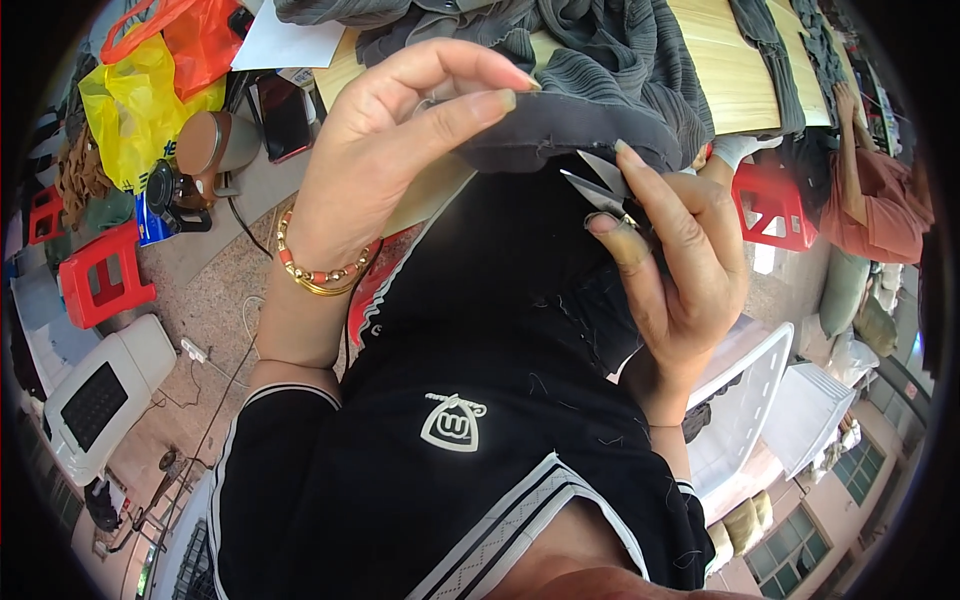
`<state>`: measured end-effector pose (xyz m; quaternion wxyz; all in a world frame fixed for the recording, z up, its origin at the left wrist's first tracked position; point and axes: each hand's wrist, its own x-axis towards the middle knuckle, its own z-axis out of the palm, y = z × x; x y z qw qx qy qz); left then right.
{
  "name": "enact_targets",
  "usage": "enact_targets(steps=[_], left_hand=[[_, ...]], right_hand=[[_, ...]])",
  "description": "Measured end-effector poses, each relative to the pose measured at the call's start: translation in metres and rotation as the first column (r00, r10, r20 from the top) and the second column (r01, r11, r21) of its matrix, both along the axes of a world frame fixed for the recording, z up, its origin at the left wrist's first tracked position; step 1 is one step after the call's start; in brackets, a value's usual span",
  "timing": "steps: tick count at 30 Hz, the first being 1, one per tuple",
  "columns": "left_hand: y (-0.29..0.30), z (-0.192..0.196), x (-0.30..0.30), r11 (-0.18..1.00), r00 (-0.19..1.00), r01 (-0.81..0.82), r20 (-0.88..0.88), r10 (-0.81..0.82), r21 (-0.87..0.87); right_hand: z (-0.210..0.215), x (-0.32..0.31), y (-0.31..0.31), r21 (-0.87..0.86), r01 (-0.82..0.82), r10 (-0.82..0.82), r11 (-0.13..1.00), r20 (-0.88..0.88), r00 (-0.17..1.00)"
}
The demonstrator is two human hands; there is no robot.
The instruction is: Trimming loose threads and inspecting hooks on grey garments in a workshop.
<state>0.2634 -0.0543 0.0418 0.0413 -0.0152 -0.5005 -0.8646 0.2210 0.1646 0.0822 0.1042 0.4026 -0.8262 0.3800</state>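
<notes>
My left hand [415,120], with a beaded bracelet [320,277] at the wrist, pinches the upper edge of a dark grey strip of cloth [570,130] between thumb and index finger. Its other fingers are mostly hidden. The strip belongs to a ribbed grey garment [625,50] heaped on the table. In my right hand [680,240] is a small pair of metal thread snips [605,182]. Their two pointed blades are spread apart, close below the strip's lower edge. Loose threads cling to my dark shirt.
A light wooden table [725,65] carries more grey garments [765,40]. To the left are a yellow plastic bag [135,110], a brown cup [215,142], a phone [287,118] and a red stool [105,275]. A white bin [745,410] stands right. Another person [880,195] works at far right.
</notes>
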Motion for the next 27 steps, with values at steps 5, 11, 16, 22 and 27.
enact_targets(steps=[5,11,16,22,27], left_hand=[[0.002,0.006,-0.008,0.997,0.998,0.063,-0.024,-0.064,-0.038],[0.008,0.002,-0.012,0.997,0.997,0.072,-0.004,-0.072,0.003],[0.007,0.001,-0.009,0.987,0.985,0.155,0.082,-0.151,-0.044],[0.007,0.002,-0.013,0.988,0.991,0.123,0.055,-0.119,-0.09],[0.002,0.005,-0.018,0.978,0.989,0.147,0.045,-0.141,-0.147]], right_hand=[[0.001,-0.012,0.002,-0.002,-0.034,0.033,0.999,-0.068,0.997],[-0.002,-0.02,0.005,-0.002,-0.043,0.042,0.999,-0.099,0.994],[0.001,-0.021,0.005,0.005,-0.038,0.039,0.999,-0.043,0.998],[0.006,-0.027,0.007,0.073,-0.087,0.09,0.994,-0.048,0.995],[0.014,-0.024,0.007,0.15,-0.11,0.105,0.982,0.039,0.994]])
